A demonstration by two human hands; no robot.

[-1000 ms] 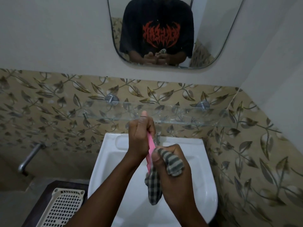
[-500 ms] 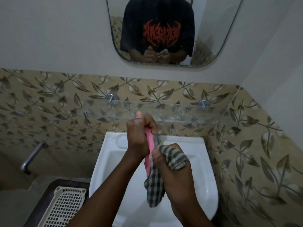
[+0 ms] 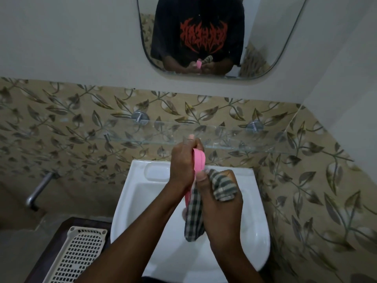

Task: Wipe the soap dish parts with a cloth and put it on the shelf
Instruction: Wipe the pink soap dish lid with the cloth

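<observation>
Leaf-patterned tiles back a white sink [image 3: 155, 203], and over its basin both hands work so that any drips would likely fall into it. Closed around the pink soap dish part [image 3: 199, 162], the left hand [image 3: 183, 162] holds it on edge, probably to expose its face, while the right hand [image 3: 219, 203] is clenched on the checked cloth [image 3: 221, 187], thumb pressing it to the pink piece. Just behind, the glass shelf [image 3: 234, 137] waits, and a cream perforated tray [image 3: 77, 256] lies at lower left.
</observation>
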